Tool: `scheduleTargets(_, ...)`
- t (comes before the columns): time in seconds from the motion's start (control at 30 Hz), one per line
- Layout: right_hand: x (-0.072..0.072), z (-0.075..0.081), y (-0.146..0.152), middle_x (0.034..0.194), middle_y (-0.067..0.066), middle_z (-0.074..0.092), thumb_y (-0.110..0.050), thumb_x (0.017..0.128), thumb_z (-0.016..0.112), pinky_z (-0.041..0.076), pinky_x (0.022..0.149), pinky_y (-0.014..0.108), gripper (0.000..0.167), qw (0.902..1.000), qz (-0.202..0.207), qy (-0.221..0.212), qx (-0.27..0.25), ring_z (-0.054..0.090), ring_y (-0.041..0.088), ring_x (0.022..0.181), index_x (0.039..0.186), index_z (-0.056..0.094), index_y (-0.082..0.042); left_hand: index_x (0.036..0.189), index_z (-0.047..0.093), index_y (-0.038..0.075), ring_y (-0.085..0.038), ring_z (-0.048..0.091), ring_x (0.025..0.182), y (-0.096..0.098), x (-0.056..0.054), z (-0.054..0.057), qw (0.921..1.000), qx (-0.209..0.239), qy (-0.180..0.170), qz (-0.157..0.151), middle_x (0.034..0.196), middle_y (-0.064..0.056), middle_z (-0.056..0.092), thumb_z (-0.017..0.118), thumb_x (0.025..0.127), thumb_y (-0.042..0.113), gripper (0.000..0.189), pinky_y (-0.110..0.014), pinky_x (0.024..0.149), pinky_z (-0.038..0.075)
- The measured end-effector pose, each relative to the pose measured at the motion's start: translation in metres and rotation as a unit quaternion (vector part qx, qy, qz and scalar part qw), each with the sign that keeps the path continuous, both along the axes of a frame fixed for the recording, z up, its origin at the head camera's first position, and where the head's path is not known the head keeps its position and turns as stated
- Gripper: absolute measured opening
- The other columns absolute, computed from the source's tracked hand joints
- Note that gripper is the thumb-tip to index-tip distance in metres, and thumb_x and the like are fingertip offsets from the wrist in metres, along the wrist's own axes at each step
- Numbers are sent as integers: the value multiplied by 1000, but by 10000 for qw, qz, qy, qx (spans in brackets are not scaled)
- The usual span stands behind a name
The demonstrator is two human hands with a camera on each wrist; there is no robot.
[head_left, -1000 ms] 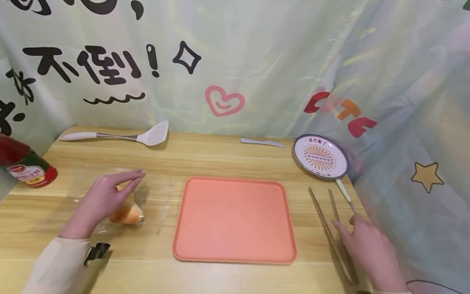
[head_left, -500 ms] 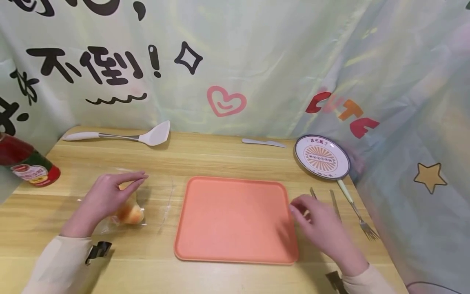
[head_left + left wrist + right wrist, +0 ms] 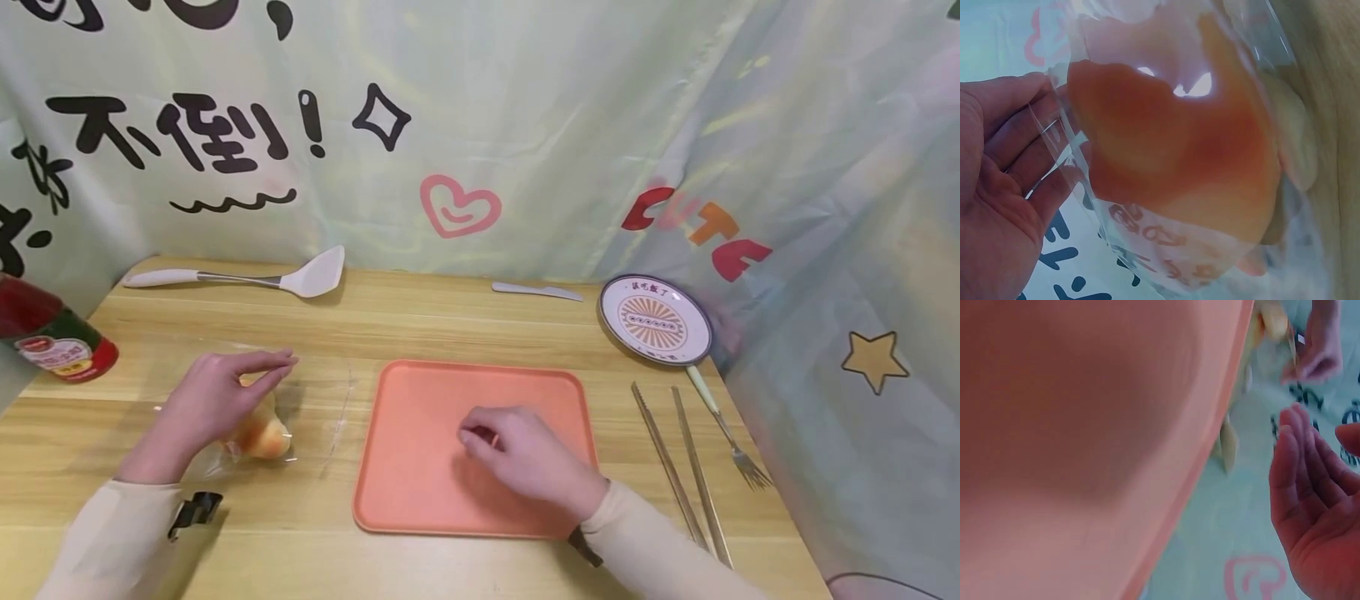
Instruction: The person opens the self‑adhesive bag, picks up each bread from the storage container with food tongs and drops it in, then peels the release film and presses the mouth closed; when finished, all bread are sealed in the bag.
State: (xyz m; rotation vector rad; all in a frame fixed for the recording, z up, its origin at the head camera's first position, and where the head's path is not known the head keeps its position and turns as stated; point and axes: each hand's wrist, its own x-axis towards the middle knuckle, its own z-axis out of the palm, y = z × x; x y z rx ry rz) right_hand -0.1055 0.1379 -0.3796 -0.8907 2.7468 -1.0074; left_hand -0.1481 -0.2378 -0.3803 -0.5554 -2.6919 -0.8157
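Note:
On the left lies a bread roll in a clear plastic bag. My left hand is over it, thumb and fingertips drawn together and pinching the bag's film. In the left wrist view the bagged roll fills the middle, with those fingers behind the clear film. My right hand hovers over a pink rectangular tray, fingers loosely curled around nothing. The right wrist view shows that hand's bent fingers and the tray's raised rim.
Metal tongs and a fork lie right of the tray. A round plate is behind them. Along the back are a small knife and a white spatula. A red sauce bottle is at far left.
My right hand has come away from the fork beside the tongs and moved left over the tray, with nothing in it. The left hand has stayed at the bagged roll.

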Motion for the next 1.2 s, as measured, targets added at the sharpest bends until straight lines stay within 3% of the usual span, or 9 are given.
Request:
scheduleTargets(0.17, 1, -11, -32, 78, -17, 59, -18, 99, 58, 47, 66, 17, 14, 9962, 688, -467, -254, 54, -2, 70, 94, 70, -13, 105, 76, 2, -36, 70, 91, 1, 0, -1, 9999, -4, 113, -30, 104, -12, 73, 74, 87, 6, 19, -53, 76, 52)
scheduleTargets(0.33, 7, -8, -51, 77, -18, 58, -19, 100, 58, 45, 66, 13, 14, 9920, 1070, -669, 6, 52, -4, 69, 93, 70, -15, 105, 76, 3, -34, 70, 90, 2, 0, -2, 9999, -14, 168, -33, 104, -12, 73, 74, 87, 6, 18, -52, 74, 53)
scheduleTargets(0.47, 12, 1, -68, 75, -20, 58, -24, 100, 58, 45, 66, 13, 16, 9893, 1035, -1033, 24, 52, -6, 68, 93, 71, -17, 106, 76, 3, -34, 70, 88, 1, 0, -2, 9998, -32, 183, -27, 104, -12, 73, 74, 87, 6, 19, -53, 74, 53)
scheduleTargets(0.57, 16, 7, -86, 72, -17, 62, -28, 99, 59, 47, 66, 15, 20, 9802, 751, -1774, -457, 56, -4, 66, 93, 73, -14, 106, 76, 2, -35, 70, 89, 2, -1, -1, 9998, -35, 200, -33, 104, -12, 73, 74, 87, 6, 19, -53, 74, 53)
scheduleTargets(0.67, 20, 10, -106, 72, -10, 68, -29, 97, 63, 52, 64, 20, 24, 9537, 375, -2733, -1195, 64, 3, 66, 94, 73, -8, 105, 76, 2, -34, 70, 88, 2, -1, -1, 9996, -43, 280, -44, 103, -13, 73, 75, 87, 6, 19, -52, 73, 53)
scheduleTargets(0.77, 21, 8, -123, 73, -1, 71, -27, 96, 65, 56, 60, 26, 26, 9189, -23, -3512, -1794, 69, 13, 64, 94, 72, -1, 104, 76, 3, -33, 71, 86, 3, -1, -1, 9993, -69, 358, -51, 102, -12, 73, 75, 86, 5, 19, -50, 71, 53)
scheduleTargets(1.0, 25, -7, -150, 70, 15, 70, -24, 94, 68, 59, 63, 38, 33, 8418, -600, -4643, -2685, 72, 29, 67, 89, 69, 9, 105, 76, 2, -35, 70, 87, 5, 1, -1, 9996, -42, 295, -34, 102, -13, 73, 76, 85, 4, 20, -52, 72, 53)
scheduleTargets(1.1, 26, -13, -159, 70, 18, 69, -26, 93, 69, 59, 64, 40, 37, 8213, -718, -4873, -2878, 72, 33, 69, 86, 68, 11, 105, 76, 2, -33, 71, 84, 5, 1, -1, 9994, -70, 348, -24, 101, -13, 73, 77, 84, 4, 21, -48, 69, 54)
scheduleTargets(1.2, 25, -18, -167, 69, 21, 69, -26, 93, 70, 58, 64, 43, 39, 8094, -870, -4992, -2968, 71, 36, 69, 81, 66, 11, 104, 76, 2, -23, 70, 71, 4, 0, -2, 9988, -101, 469, -33, 100, -13, 73, 77, 83, 3, 21, -37, 62, 51)
